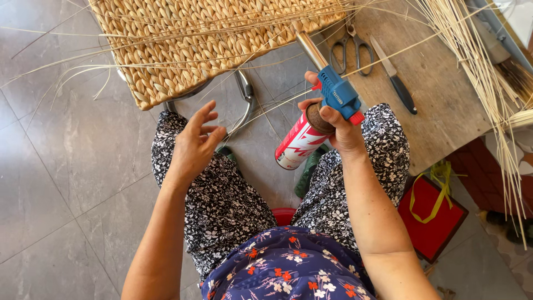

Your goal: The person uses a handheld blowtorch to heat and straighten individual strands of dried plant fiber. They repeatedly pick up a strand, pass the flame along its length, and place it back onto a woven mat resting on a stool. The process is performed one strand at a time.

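While one right hand [338, 125] grips one torch [325, 108], two blades, seemingly scissors [351, 51] and knife [395, 78], lie aside.

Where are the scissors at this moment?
In the head view, the scissors lie on the wooden board at upper right, just left of the black-handled knife and above the right hand holding the gas torch.

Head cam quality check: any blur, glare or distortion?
Head view: even daylight, soft shadows; torch in right hand sharp, left hand sharp too; mild sheen on the floor tiles; wide-lens bending near edges, thin straw strands partly washed out.
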